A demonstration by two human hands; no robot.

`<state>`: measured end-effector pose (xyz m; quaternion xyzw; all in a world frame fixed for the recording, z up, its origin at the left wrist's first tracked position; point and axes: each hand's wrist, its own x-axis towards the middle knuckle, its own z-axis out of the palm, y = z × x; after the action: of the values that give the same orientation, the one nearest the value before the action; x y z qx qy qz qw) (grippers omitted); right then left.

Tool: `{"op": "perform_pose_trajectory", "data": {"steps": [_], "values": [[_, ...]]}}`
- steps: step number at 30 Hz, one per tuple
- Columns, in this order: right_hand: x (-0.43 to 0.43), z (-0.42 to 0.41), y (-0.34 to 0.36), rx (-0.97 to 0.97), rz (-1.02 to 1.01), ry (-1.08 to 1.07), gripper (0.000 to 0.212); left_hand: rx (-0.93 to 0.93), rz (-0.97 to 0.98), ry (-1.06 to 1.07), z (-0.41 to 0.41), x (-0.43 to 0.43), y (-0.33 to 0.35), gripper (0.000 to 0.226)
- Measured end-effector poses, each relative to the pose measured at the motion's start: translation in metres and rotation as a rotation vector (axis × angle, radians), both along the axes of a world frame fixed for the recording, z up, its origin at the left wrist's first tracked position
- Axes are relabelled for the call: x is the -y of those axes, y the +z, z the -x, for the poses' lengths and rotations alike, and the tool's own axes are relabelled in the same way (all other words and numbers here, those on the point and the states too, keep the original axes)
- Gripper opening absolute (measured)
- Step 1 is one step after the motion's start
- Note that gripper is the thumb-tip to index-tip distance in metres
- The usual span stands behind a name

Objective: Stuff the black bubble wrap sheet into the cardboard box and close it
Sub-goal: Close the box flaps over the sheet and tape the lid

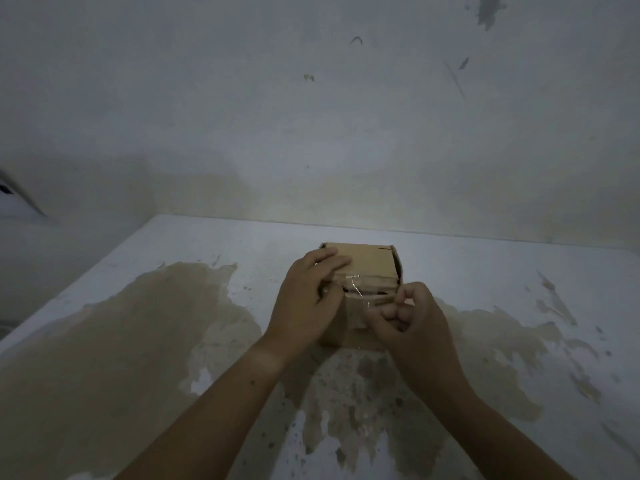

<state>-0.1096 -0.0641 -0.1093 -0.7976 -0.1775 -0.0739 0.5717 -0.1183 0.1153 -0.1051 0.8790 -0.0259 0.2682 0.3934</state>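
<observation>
Cardboard box (369, 268) — brown, standing on the tabletop (485, 282) near its far edge, top flaps folded down; a dark gap shows along the near seam, with a strip of clear tape (356, 289) across it; black bubble wrap sheet not discernible. Left hand (308, 303) — fingers flat, pressing the box's top left. Right hand (412, 327) — fingers curled at the near right edge; grip on anything cannot be told. Tabletop white, stained brown.
</observation>
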Motion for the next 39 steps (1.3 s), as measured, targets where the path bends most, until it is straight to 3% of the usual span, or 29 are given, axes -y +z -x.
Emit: {"op": "perform_pose_trajectory", "data": {"steps": [6,16,28,35,39], "values": [[-0.003,0.005,-0.007,0.087,0.061,-0.096,0.048,-0.019,-0.089,-0.009,0.005,0.0,-0.003,0.044],[-0.002,0.006,-0.005,-0.021,-0.052,0.072,0.044,-0.1,-0.214,-0.059,0.009,-0.003,0.006,0.064],[-0.008,0.006,-0.016,0.209,0.208,-0.149,0.052,-0.049,-0.493,-0.154,0.004,-0.027,-0.001,0.076],[-0.001,-0.001,-0.009,0.399,0.5,-0.296,0.045,-0.03,-0.5,-0.12,0.005,-0.024,-0.005,0.074],[0.01,-0.012,-0.014,0.35,0.364,-0.331,0.057,-0.013,-0.44,-0.14,0.004,-0.024,-0.01,0.074]]}}
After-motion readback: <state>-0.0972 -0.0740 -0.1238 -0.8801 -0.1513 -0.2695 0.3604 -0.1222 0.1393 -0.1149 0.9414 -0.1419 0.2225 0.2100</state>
